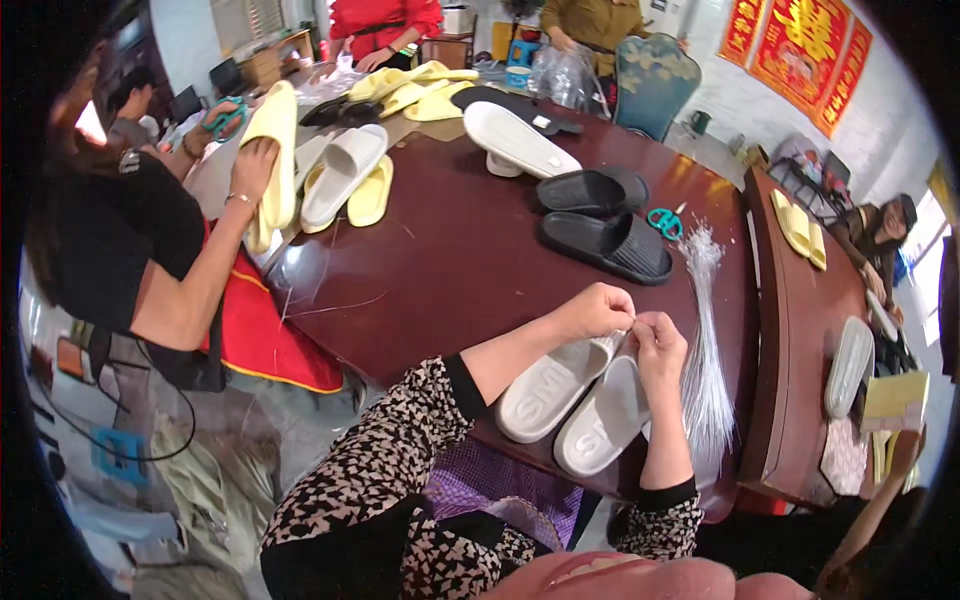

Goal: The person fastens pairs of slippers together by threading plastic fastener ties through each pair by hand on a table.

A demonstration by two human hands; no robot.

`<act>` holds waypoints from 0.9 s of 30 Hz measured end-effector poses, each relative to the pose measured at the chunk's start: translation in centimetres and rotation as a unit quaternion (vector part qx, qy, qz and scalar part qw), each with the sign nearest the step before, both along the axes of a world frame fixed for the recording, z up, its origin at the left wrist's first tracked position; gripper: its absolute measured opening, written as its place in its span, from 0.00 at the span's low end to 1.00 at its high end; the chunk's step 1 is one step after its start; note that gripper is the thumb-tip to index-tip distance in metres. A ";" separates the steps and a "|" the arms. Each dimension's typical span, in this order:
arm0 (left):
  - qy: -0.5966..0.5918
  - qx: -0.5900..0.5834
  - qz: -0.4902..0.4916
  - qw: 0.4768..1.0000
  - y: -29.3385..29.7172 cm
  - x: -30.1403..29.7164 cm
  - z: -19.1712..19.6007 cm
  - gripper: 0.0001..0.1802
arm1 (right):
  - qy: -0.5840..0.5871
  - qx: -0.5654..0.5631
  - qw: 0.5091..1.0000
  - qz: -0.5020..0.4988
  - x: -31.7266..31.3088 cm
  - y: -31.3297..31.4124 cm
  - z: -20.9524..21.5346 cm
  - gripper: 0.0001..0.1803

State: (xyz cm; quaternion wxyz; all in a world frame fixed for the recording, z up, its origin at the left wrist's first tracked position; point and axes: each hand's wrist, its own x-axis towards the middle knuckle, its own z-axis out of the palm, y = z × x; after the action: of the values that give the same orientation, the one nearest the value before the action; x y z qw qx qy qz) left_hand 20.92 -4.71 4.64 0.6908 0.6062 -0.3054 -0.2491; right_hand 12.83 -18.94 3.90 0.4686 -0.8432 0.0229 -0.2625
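Observation:
A pair of light grey slide sandals lies at the table's near edge: the left slide [545,398] and the right slide [603,425], side by side with raised letters on their insoles. Above their straps, my left hand [597,311] and my right hand [660,347] meet, fingertips pinched together. Whatever thin thing is between the fingertips is too small to make out. Close to my right hand lies a long bundle of thin clear plastic strands [708,350]. Beyond my hands is a pair of black slides [605,245], with teal-handled scissors [666,224] beside them.
On the dark red table [430,270] lie white slides [525,140], grey and yellow slides [345,180] and a far pile of yellow slides [425,90]. At left, a co-worker's hand holds a yellow slide [270,150]. Another table [800,340] stands at right.

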 end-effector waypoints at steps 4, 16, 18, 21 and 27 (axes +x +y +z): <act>-0.040 -0.018 0.014 0.999 -0.3 0.5 -0.8 0.03 | 0.021 0.030 0.999 0.000 0.2 0.2 0.8 0.03; 0.059 -0.037 0.056 0.996 0.1 0.0 -0.4 0.03 | 0.060 0.026 0.998 0.000 -0.5 -3.2 -0.6 0.05; 0.056 -0.040 0.062 0.996 0.2 -0.1 -0.4 0.03 | 0.062 0.015 0.998 0.005 -0.5 -3.3 -0.7 0.04; 0.044 -0.042 0.075 0.995 0.2 0.0 -0.2 0.03 | 0.030 0.020 0.999 -0.001 -0.4 -2.5 -0.3 0.03; 0.085 -0.052 0.057 0.993 0.3 0.7 0.7 0.03 | 0.037 0.047 0.998 0.018 0.4 -2.4 0.0 0.03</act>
State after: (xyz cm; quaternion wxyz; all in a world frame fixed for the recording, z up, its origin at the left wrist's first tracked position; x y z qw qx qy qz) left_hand 21.61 -4.36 5.31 0.7578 0.5625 -0.2229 -0.2441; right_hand 13.25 -21.39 3.86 0.5115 -0.8295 0.0373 -0.2211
